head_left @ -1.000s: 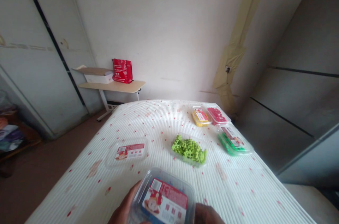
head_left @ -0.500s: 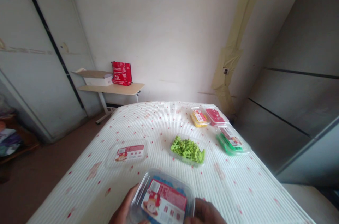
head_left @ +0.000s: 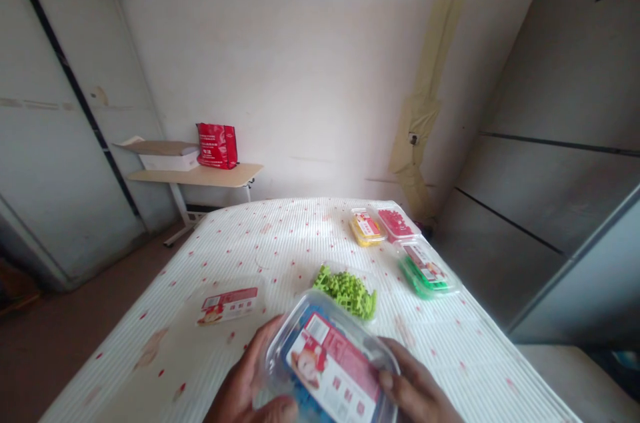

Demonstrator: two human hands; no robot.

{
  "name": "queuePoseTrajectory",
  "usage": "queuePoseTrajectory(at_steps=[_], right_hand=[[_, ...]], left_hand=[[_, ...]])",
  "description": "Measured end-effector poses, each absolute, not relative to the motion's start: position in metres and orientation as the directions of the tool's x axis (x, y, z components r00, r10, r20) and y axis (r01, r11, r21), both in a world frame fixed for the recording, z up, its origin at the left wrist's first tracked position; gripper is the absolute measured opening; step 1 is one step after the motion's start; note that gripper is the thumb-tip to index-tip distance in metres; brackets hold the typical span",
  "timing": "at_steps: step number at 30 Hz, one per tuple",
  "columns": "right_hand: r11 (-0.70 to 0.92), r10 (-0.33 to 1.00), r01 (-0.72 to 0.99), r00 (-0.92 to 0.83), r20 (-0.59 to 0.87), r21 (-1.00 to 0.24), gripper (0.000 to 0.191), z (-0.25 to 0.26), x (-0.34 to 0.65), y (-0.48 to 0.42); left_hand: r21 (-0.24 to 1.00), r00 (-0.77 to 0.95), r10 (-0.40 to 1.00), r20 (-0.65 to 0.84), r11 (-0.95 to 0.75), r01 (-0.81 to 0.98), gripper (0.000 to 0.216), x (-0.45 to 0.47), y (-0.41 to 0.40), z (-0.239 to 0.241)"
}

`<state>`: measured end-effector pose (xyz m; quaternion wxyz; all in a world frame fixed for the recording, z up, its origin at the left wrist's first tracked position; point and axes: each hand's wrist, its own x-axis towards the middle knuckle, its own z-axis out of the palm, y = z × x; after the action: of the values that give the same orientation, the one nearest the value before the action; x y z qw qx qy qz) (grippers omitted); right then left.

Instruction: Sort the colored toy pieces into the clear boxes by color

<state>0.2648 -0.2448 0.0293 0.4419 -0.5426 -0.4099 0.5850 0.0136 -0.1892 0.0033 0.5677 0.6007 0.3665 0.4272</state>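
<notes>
Between my two hands is a clear plastic box with blue pieces inside and a red-and-white label on its lid. My left hand grips its left side, thumb over the front edge. On the right side, my right hand holds it with the thumb on the lid. The box is tilted and partly covers an open clear tub of light green plastic pieces just behind it. To the left lies a loose clear lid with the same kind of label, flat on the striped cloth.
At the table's far right stand a box of yellow pieces, a box of pink pieces and a labelled box of green pieces. A spotted white cloth covers the table. Behind, a small desk bears a red bag.
Both hands have raised the box of blue pieces and shifted it right, turning it slightly. It now overlaps the light green tub in view. The camera view has shifted a little.
</notes>
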Motion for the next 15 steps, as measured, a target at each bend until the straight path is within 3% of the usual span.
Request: queuePoseTrajectory(at_steps=[4, 8, 11, 15], right_hand=[[-0.168, 0.952, -0.26, 0.208, -0.225, -0.951, 0.046, 0.049, 0.298, -0.224], [-0.046, 0.943, -0.254, 0.308, -0.126, -0.966, 0.03, 0.065, 0.332, -0.183], [-0.052, 0.922, -0.224, 0.362, -0.133, -0.973, 0.027, 0.063, 0.346, -0.158], [-0.137, 0.889, -0.256, 0.395, -0.233, -0.957, 0.028, 0.043, 0.352, -0.148]], left_hand=[[0.922, 0.394, 0.876, 0.277, -0.358, 0.147, 0.066, 0.045, -0.151, 0.021], [0.682, 0.286, 0.816, 0.502, -0.577, 0.449, 0.04, 0.069, -0.116, 0.004], [0.483, 0.335, 0.73, 0.595, -0.658, 0.577, 0.048, 0.078, -0.106, -0.015], [0.272, 0.526, 0.647, 0.552, -0.736, 0.62, 0.062, 0.084, -0.111, -0.028]])
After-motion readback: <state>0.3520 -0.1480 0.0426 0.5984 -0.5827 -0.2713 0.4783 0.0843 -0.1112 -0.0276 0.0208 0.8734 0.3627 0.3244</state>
